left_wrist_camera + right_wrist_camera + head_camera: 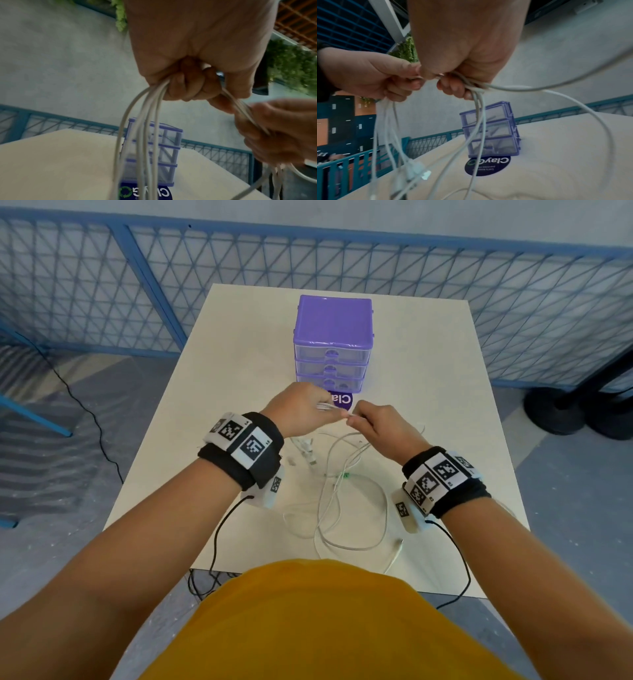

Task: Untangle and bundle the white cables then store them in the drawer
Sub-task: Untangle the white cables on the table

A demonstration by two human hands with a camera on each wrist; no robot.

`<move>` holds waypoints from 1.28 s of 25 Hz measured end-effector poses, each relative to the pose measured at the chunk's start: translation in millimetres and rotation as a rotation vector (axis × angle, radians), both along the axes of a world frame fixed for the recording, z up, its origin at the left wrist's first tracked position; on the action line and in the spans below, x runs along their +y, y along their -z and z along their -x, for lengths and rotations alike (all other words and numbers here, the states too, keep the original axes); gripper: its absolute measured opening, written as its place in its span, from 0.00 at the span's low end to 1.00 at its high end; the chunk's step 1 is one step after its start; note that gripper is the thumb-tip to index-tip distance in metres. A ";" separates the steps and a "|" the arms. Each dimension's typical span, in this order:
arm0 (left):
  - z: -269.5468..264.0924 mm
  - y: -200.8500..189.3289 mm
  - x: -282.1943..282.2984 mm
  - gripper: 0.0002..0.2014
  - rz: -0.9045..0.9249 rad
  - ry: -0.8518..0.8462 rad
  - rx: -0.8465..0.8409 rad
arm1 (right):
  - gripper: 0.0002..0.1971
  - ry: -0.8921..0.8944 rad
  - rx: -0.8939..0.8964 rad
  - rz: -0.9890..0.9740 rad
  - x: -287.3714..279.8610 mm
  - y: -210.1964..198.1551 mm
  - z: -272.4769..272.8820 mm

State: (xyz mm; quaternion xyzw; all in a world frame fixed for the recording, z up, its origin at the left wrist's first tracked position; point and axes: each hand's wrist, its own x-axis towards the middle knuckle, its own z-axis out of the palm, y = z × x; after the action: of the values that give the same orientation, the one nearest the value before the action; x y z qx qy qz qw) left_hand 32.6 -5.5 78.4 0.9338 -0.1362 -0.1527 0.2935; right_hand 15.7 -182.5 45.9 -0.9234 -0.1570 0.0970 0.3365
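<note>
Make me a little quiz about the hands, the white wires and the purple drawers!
1. True or false: the left hand and the right hand both grip the white cables.
2. The purple drawer box has its drawers: A) all shut B) one pulled out C) all pulled out.
3. What round dark thing lies on the table just in front of the drawer box?

Key: 1 true; 2 A; 3 a sticker.

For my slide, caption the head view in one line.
Both hands grip white cables above the table, before the closed purple drawer unit.
</note>
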 end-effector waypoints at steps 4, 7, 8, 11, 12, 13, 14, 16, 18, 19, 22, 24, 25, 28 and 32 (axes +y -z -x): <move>-14.3 -3.6 19.7 0.16 0.097 -0.114 -0.017 | 0.08 0.021 -0.039 0.009 -14.2 3.2 -5.6; -15.7 -12.0 28.2 0.14 0.173 -0.172 -0.051 | 0.11 0.018 -0.093 0.062 -17.2 -1.5 -14.4; -15.9 -15.4 30.8 0.13 0.209 -0.197 -0.065 | 0.11 0.018 -0.109 0.083 -18.6 -3.7 -17.6; -17.4 -22.6 44.6 0.12 0.270 -0.279 -0.097 | 0.10 0.035 -0.139 0.187 -26.6 -2.9 -25.5; -18.8 -23.1 49.9 0.13 0.290 -0.306 -0.112 | 0.10 0.068 -0.127 0.214 -31.9 -1.3 -28.1; -18.4 -23.0 54.1 0.13 0.311 -0.331 -0.128 | 0.09 0.109 -0.093 0.216 -38.1 2.5 -28.6; -18.3 -22.1 57.5 0.13 0.340 -0.356 -0.139 | 0.08 0.151 -0.044 0.193 -44.5 6.4 -29.9; -16.5 -19.4 61.6 0.14 0.369 -0.412 -0.163 | 0.05 0.228 0.052 0.099 -50.6 9.7 -31.8; -14.8 -13.7 59.6 0.14 0.359 -0.458 -0.197 | 0.11 0.295 0.073 0.017 -47.7 7.4 -34.2; -13.8 -11.5 56.4 0.15 0.343 -0.461 -0.201 | 0.14 0.329 0.048 -0.019 -44.2 4.6 -35.9; -6.6 -3.1 40.9 0.16 0.311 -0.378 -0.061 | 0.07 0.389 -0.068 -0.156 -29.3 -6.6 -37.1; -0.4 3.4 26.0 0.14 0.339 -0.283 0.043 | 0.05 0.373 -0.122 -0.222 -16.0 -13.4 -36.7; 1.8 6.4 17.5 0.10 0.380 -0.248 0.072 | 0.05 0.349 -0.136 -0.243 -7.4 -15.7 -35.2; 5.2 11.6 -9.3 0.09 0.600 -0.228 0.118 | 0.09 0.225 -0.120 -0.321 22.3 -15.2 -25.4; 8.5 8.8 -26.4 0.19 0.766 -0.314 0.098 | 0.22 0.158 -0.069 -0.347 34.8 -12.4 -16.3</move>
State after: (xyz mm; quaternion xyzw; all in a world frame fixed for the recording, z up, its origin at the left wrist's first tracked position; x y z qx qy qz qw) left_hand 24.2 -31.9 69.6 0.7582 -0.0249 -0.0888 0.6455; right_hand 32.0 -147.7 58.3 -0.8638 -0.1098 0.0098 0.4916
